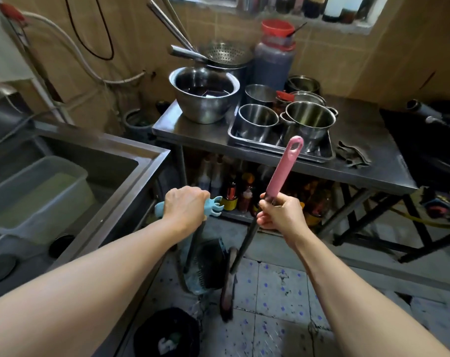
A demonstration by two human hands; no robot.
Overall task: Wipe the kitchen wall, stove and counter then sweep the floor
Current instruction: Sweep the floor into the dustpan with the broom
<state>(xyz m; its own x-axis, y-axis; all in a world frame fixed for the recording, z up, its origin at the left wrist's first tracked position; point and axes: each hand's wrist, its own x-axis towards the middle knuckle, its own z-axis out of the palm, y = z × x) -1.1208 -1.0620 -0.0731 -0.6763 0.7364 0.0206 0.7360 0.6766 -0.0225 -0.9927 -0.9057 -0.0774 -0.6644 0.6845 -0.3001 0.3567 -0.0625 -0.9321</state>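
Gripping the pale blue top of a dustpan handle (213,207), the left hand (186,206) sits just left of the frame's centre with its fingers curled round the grip, and the dark shaft runs down from it to the dustpan (205,266) standing on the floor in the lower middle. The right hand (280,211), just right of centre, is wrapped round the broom handle (283,171) where its pink upper part meets the dark pole; the pink end tilts up and to the right, in front of the steel counter (373,161). Below, the broom head (227,287) rests on the speckled floor tiles (283,287) just beside the dustpan. On the counter in the upper middle sit a large steel bowl (204,95), a tray (327,154) of steel pots, a colander (225,54) and a tall jar with a red lid (274,56); a crumpled grey cloth (352,153) lies to the right of the tray. A steel sink (141,161) fills the left of the frame, with a translucent plastic tub (38,191) of cloudy water in it. Sauce bottles (231,189) stand on the shelf under the counter.
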